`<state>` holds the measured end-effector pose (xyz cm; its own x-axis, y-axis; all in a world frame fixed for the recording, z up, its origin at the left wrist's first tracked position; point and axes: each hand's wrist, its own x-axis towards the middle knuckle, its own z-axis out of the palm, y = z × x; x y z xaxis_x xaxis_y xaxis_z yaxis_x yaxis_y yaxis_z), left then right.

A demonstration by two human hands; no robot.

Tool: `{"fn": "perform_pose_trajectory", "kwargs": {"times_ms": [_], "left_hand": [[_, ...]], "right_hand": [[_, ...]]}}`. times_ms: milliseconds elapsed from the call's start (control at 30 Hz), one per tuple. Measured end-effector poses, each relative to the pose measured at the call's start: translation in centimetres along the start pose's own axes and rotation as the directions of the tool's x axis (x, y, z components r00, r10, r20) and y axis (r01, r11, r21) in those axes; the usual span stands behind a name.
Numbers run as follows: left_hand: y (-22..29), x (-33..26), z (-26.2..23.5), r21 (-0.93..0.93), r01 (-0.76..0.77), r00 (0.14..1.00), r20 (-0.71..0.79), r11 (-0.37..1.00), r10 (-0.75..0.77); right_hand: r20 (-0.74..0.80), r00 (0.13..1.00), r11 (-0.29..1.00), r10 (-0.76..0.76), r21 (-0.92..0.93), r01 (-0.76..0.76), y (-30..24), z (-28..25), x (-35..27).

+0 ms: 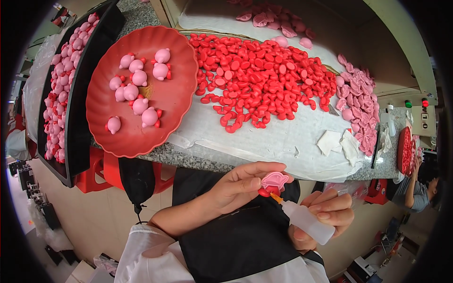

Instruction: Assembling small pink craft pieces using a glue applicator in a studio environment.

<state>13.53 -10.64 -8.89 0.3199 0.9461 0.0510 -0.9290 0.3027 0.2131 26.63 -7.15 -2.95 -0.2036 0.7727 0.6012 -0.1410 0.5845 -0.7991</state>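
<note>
Between the fingers of my left hand (pixel 236 187) is a small pink plastic piece (pixel 274 179) with a raised outline, its hollow side facing me. A red piece (pixel 265 192) sits against its lower edge. My right hand (pixel 328 213) is wrapped round a translucent white squeeze bottle (pixel 309 221), tilted up to the left. The bottle's orange nozzle tip (pixel 275 197) touches or nearly touches the red piece; I cannot tell which. Both hands are in front of the table edge, above the black apron (pixel 226 245).
A heap of red pieces (pixel 264 70) covers the white-sheeted table (pixel 264 146). Pink pieces (pixel 361 104) lie right of it. A red scalloped plate (pixel 165 108) holds several pink-and-red figures. The black tray (pixel 78 118) at left holds more. White scraps (pixel 330 141) lie nearby. A person (pixel 417 188) works far right.
</note>
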Motion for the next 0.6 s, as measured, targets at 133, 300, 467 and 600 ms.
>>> {"fn": "perform_pose_trajectory", "kwargs": {"times_ms": [133, 300, 467, 600], "left_hand": [[0.02, 0.03, 0.27, 0.044, 0.021, 0.996, -0.084, 0.999, -0.017], [-0.03, 0.01, 0.09, -0.013, -0.003, 1.0, 0.002, 1.0, 0.003], [0.05, 0.05, 0.26, 0.02, 0.007, 1.0, -0.009, 1.0, -0.007], [0.08, 0.05, 0.33, 0.024, 0.001, 1.0, -0.01, 1.0, 0.0]], "right_hand": [[-0.004, 1.0, 1.0, 0.013, 0.011, -0.013, -0.09, -0.18, -0.02], [-0.064, 0.997, 0.998, 0.032, -0.043, -0.035, -0.05, 0.07, 0.09], [-0.056, 0.998, 0.998, 0.041, -0.053, -0.044, -0.09, 0.17, 0.18], [-0.029, 0.999, 0.998, 0.039, -0.053, -0.041, -0.04, 0.08, 0.26]]}}
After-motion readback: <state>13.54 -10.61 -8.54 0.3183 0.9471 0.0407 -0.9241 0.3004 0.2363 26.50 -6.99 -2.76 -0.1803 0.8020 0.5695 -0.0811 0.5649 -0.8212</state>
